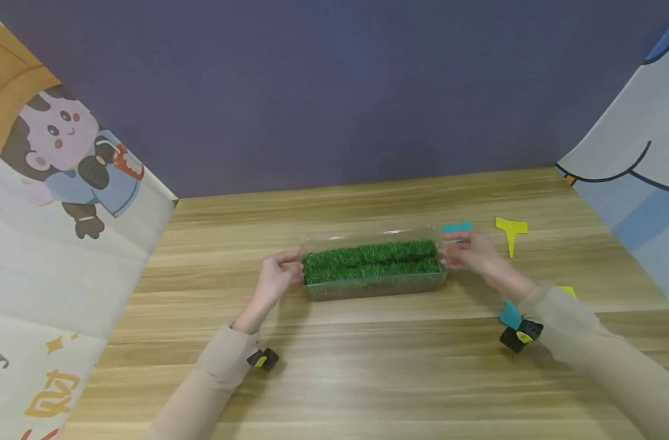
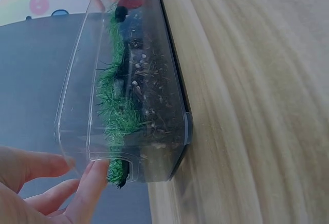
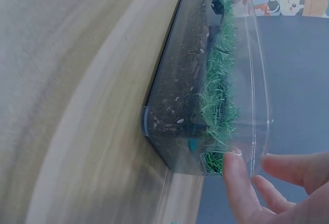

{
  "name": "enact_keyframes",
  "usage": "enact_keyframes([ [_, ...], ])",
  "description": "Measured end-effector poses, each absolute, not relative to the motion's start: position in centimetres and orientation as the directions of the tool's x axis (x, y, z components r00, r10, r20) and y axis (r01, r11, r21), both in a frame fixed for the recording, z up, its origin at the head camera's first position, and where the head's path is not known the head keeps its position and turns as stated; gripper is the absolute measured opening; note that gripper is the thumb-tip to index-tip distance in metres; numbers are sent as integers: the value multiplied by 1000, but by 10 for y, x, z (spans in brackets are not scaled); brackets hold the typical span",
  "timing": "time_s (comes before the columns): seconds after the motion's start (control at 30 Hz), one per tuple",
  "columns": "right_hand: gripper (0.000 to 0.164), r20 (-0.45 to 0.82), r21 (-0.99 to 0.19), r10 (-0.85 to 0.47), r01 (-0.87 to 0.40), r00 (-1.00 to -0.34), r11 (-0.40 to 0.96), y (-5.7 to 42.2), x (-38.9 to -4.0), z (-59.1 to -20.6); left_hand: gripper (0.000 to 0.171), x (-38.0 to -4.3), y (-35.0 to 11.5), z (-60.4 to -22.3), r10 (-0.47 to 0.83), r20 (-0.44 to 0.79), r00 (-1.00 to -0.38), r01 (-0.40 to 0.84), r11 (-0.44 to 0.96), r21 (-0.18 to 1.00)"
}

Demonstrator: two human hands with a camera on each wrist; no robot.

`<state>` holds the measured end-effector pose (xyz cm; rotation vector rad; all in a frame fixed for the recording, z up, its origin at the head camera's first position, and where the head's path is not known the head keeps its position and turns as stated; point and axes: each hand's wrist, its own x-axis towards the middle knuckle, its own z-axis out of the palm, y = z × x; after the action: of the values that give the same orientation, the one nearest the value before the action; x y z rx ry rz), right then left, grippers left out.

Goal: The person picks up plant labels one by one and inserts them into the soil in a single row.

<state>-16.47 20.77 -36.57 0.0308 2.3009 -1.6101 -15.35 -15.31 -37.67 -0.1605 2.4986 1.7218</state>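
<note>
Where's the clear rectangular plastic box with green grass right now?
The clear plastic box is near the centre of the head view, between the left hand and the right hand, just left of a flat blue tag.

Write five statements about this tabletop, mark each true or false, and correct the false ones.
1. The clear plastic rectangular box contains green artificial grass. True.
2. Both hands are at the same end of the box. False: the left hand is at one short end, the right hand at the other.
3. A flat yellow T-shaped tag lies on the wood-grain table. True.
4. In the head view, the yellow tag lies left of the box. False: it lies to the right.
5. The person's sleeves are black. False: they are beige.
</note>
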Motion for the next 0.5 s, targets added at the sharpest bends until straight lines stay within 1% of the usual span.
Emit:
enact_keyframes([
  [0.5, 49, -268, -919, -169, 200, -948, 339, 200, -126, -368, 35, -133, -163, -380, 3, -127, -992, -116, 383, 917],
])
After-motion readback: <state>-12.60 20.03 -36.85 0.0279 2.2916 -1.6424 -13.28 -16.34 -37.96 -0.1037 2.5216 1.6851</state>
